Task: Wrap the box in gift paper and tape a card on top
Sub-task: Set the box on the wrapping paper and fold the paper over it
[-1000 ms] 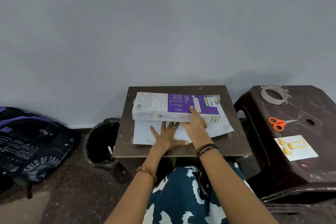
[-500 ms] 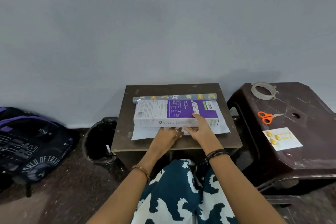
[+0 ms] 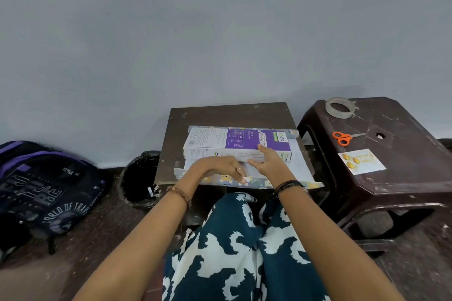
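Both hands work at the small table (image 3: 171,154): the right hand (image 3: 265,162) is pressed open on the purple-and-white box (image 3: 234,144), while the left hand (image 3: 220,168) pinches the gift paper (image 3: 298,166) by its near edge. That edge should be drawn up taut and square over the box.

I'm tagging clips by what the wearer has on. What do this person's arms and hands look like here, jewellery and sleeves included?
Both forearms are bare, with no sleeves in view. The left hand has a thin ring on one finger and a bracelet of small brownish beads at the wrist. The right hand shows no ring; its wrist carries dark, thin bands, apparently stacked. No gloves or watch.
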Action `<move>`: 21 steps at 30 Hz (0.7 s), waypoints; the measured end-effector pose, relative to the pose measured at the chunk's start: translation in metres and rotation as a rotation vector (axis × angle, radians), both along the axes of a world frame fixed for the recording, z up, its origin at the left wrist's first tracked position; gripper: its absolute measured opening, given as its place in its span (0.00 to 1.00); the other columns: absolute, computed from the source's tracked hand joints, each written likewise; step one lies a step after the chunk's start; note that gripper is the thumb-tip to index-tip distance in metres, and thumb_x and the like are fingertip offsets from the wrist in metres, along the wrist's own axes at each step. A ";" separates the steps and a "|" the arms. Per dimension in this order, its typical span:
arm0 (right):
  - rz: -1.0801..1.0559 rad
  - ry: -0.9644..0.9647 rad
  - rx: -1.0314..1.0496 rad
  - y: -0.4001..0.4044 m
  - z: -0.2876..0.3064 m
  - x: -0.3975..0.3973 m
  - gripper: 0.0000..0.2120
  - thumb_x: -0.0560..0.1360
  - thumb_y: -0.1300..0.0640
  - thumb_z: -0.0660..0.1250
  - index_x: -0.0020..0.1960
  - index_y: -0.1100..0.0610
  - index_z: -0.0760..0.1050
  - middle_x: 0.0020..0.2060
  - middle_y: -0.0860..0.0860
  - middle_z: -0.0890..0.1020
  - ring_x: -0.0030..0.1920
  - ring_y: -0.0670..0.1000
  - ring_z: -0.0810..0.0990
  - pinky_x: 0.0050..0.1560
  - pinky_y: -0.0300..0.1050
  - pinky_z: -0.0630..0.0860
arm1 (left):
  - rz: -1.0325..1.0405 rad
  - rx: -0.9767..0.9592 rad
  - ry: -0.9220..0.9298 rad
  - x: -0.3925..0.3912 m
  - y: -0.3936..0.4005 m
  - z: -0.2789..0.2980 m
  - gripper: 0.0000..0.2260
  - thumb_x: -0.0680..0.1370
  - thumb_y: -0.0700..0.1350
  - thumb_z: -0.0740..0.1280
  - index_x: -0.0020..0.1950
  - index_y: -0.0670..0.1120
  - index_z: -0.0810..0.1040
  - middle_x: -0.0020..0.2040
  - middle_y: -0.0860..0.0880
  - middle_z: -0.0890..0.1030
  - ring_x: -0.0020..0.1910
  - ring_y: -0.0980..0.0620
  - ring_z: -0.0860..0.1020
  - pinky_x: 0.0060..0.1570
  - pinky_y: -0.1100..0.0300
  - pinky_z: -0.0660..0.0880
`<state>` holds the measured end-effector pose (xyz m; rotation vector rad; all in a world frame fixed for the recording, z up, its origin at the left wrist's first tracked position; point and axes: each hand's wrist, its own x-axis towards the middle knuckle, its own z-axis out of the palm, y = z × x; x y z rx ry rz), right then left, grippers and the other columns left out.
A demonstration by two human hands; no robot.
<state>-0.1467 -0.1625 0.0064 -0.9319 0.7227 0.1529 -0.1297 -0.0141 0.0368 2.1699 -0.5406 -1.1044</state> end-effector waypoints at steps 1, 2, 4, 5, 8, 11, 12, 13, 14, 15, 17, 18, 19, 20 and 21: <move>0.015 -0.010 0.016 0.000 -0.001 0.000 0.25 0.76 0.58 0.66 0.70 0.63 0.63 0.66 0.59 0.69 0.68 0.57 0.68 0.62 0.45 0.69 | -0.024 0.004 0.029 -0.003 -0.001 0.003 0.07 0.74 0.44 0.69 0.37 0.52 0.82 0.35 0.61 0.79 0.42 0.59 0.73 0.65 0.56 0.64; 0.078 -0.032 0.001 0.000 -0.002 0.000 0.23 0.78 0.56 0.64 0.69 0.63 0.64 0.65 0.59 0.70 0.66 0.59 0.70 0.59 0.48 0.73 | -0.029 0.004 0.054 -0.005 -0.002 0.004 0.07 0.75 0.44 0.69 0.37 0.52 0.82 0.36 0.61 0.80 0.45 0.59 0.74 0.67 0.54 0.63; 0.183 0.003 -0.059 -0.004 -0.004 -0.001 0.15 0.78 0.54 0.63 0.60 0.61 0.69 0.58 0.59 0.73 0.61 0.61 0.75 0.55 0.52 0.77 | -0.007 -0.002 0.065 -0.009 -0.003 0.005 0.05 0.75 0.44 0.68 0.47 0.48 0.84 0.46 0.56 0.82 0.53 0.54 0.75 0.68 0.53 0.63; 0.239 0.019 -0.118 -0.008 -0.006 -0.001 0.12 0.78 0.53 0.63 0.57 0.60 0.70 0.57 0.59 0.75 0.57 0.62 0.77 0.54 0.55 0.77 | 0.002 0.001 0.055 -0.009 -0.004 0.006 0.08 0.76 0.45 0.68 0.53 0.46 0.82 0.52 0.53 0.81 0.58 0.53 0.75 0.67 0.54 0.65; 0.391 0.053 -0.354 -0.017 -0.010 -0.006 0.16 0.78 0.47 0.63 0.59 0.57 0.69 0.51 0.58 0.78 0.45 0.61 0.81 0.46 0.56 0.80 | -0.009 -0.010 -0.026 -0.004 -0.002 0.010 0.12 0.78 0.45 0.66 0.61 0.48 0.78 0.60 0.51 0.79 0.60 0.53 0.74 0.58 0.53 0.68; 0.512 0.105 -0.689 -0.027 -0.002 -0.004 0.22 0.77 0.40 0.59 0.52 0.61 0.73 0.37 0.55 0.80 0.36 0.55 0.82 0.47 0.51 0.81 | 0.213 -0.183 -0.208 0.012 -0.001 0.014 0.11 0.78 0.43 0.65 0.59 0.44 0.78 0.59 0.46 0.79 0.56 0.51 0.75 0.47 0.63 0.73; 0.550 0.104 -0.820 -0.029 0.003 0.000 0.24 0.77 0.40 0.59 0.48 0.62 0.76 0.34 0.54 0.81 0.35 0.54 0.82 0.49 0.50 0.80 | 0.296 -0.212 -0.298 0.019 -0.002 0.014 0.11 0.78 0.43 0.65 0.59 0.42 0.78 0.59 0.44 0.78 0.57 0.50 0.76 0.43 0.66 0.73; 0.564 0.081 -0.948 -0.031 0.008 0.004 0.24 0.77 0.41 0.59 0.45 0.62 0.77 0.33 0.53 0.82 0.34 0.52 0.82 0.48 0.48 0.80 | 0.350 -0.207 -0.406 0.027 -0.002 0.013 0.11 0.78 0.43 0.64 0.59 0.41 0.77 0.60 0.44 0.78 0.58 0.49 0.76 0.42 0.66 0.73; 0.550 0.036 -1.068 -0.031 0.014 0.007 0.22 0.77 0.43 0.60 0.45 0.63 0.78 0.34 0.53 0.82 0.35 0.51 0.82 0.46 0.46 0.80 | 0.372 -0.175 -0.500 0.034 -0.002 0.012 0.11 0.79 0.43 0.64 0.60 0.41 0.76 0.61 0.43 0.77 0.59 0.48 0.75 0.42 0.65 0.74; 0.522 -0.032 -1.161 -0.032 0.020 0.012 0.21 0.77 0.45 0.60 0.46 0.64 0.78 0.37 0.54 0.83 0.37 0.52 0.81 0.44 0.45 0.78 | 0.381 -0.126 -0.564 0.041 -0.002 0.008 0.12 0.79 0.43 0.63 0.61 0.41 0.75 0.62 0.43 0.76 0.60 0.47 0.75 0.44 0.63 0.74; 0.469 -0.182 -1.353 -0.027 0.027 0.022 0.17 0.79 0.48 0.60 0.47 0.64 0.74 0.43 0.54 0.82 0.43 0.52 0.81 0.42 0.41 0.75 | 0.370 -0.007 -0.606 0.054 -0.002 -0.002 0.14 0.80 0.45 0.61 0.63 0.41 0.73 0.63 0.43 0.76 0.61 0.46 0.75 0.50 0.60 0.74; 0.471 -0.255 -1.414 -0.023 0.031 0.026 0.15 0.79 0.49 0.60 0.47 0.62 0.72 0.45 0.54 0.81 0.45 0.51 0.80 0.41 0.39 0.74 | 0.342 0.057 -0.601 0.060 -0.002 -0.008 0.14 0.81 0.45 0.60 0.64 0.41 0.72 0.63 0.43 0.76 0.61 0.46 0.75 0.52 0.59 0.73; 0.505 -0.326 -1.433 -0.018 0.032 0.031 0.13 0.78 0.49 0.61 0.49 0.60 0.72 0.48 0.55 0.81 0.47 0.51 0.80 0.41 0.38 0.73 | 0.312 0.118 -0.600 0.065 -0.001 -0.014 0.14 0.81 0.46 0.59 0.64 0.42 0.72 0.63 0.43 0.76 0.60 0.46 0.76 0.54 0.58 0.73; 0.572 -0.374 -1.426 -0.012 0.029 0.037 0.13 0.78 0.49 0.62 0.53 0.59 0.73 0.52 0.55 0.80 0.50 0.51 0.79 0.44 0.38 0.73 | 0.294 0.161 -0.616 0.068 -0.002 -0.018 0.15 0.80 0.46 0.59 0.64 0.42 0.72 0.63 0.43 0.76 0.60 0.46 0.76 0.54 0.58 0.73; 0.660 -0.400 -1.414 -0.007 0.022 0.041 0.17 0.77 0.48 0.63 0.59 0.59 0.72 0.58 0.55 0.77 0.56 0.52 0.77 0.51 0.40 0.73 | 0.302 0.174 -0.661 0.070 -0.002 -0.022 0.15 0.80 0.47 0.60 0.64 0.42 0.73 0.62 0.43 0.77 0.60 0.47 0.76 0.54 0.59 0.73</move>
